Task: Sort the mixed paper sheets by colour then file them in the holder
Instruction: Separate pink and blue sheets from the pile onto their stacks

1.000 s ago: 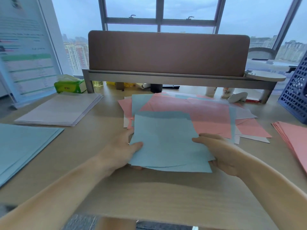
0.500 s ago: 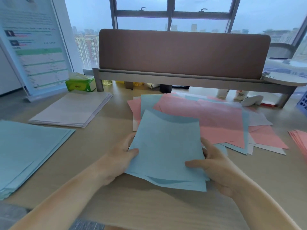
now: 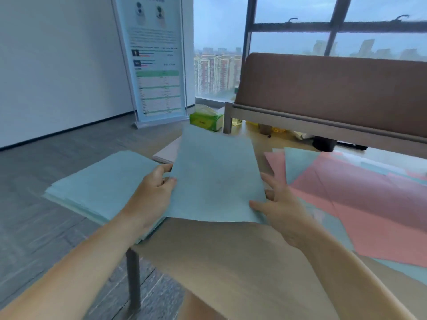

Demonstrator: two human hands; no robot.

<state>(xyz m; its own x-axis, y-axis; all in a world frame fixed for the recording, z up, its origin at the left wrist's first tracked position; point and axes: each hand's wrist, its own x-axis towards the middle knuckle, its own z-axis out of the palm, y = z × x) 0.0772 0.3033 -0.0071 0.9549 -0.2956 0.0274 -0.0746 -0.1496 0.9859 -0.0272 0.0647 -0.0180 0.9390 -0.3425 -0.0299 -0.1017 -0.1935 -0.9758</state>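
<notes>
Up off the desk [image 3: 231, 262] with the blue sheets [image 3: 217, 179], held in the air between both hands, near edge sagging a touch. Hard to tell from this angle whether a single sheet or a thin sheaf.

Gripping the left edge with the left hand [image 3: 152, 195]: thumb on top, fingers curled underneath. Pinching the near right corner with the right hand [image 3: 282, 204]: thumb flat on the top face, the other fingers spread along the right edge and partly beneath it.

Hovering just right of the blue stack [image 3: 101, 185] and overlapping its right side, above the desk's front-left corner. Lying flat on that corner, the stack itself, many sheets deep, with its near edges fanned a little.

Behind it, mostly hidden by the held paper, a pale stack [image 3: 167, 153].

Off to the right, spread loose on the wood, the mixed pile [image 3: 358, 199]: mostly pink on top, blue showing at the back and along the near edge.

Further back, a green tissue pack [image 3: 206, 118], just beside the foot of the brown divider panel [image 3: 335, 93]. On the floor to the left, a standing banner [image 3: 157, 61] against the white wall. Beyond the panel, the window [image 3: 300, 38] and a hazy skyline.
</notes>
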